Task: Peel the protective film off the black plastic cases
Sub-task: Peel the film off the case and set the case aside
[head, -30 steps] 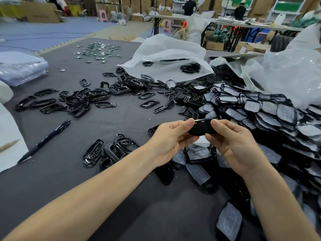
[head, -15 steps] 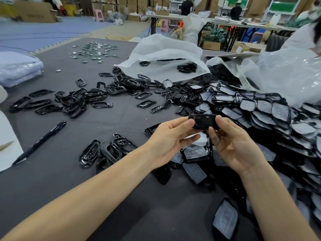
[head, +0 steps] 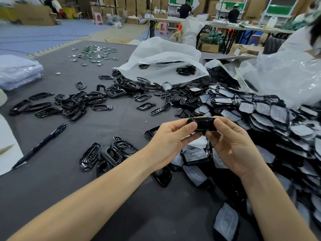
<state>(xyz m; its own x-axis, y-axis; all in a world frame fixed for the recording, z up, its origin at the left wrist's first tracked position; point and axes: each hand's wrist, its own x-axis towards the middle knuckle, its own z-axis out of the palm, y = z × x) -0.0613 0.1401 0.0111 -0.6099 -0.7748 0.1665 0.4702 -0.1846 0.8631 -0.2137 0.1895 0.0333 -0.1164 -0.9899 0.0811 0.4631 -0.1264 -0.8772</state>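
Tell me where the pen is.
In the head view the pen lies on the grey mat at the left, its near end at the white sheet, left of a small cluster of black frames.

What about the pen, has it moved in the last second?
No. The pen lies at the same spot and angle beside the cluster of black frames; only the camera shifted.

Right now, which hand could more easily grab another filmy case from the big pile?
Probably the right. The right hand is beside the big pile of filmed cases, while the left hand is on the far side of the held case. Both pinch it, so the right must let go first.
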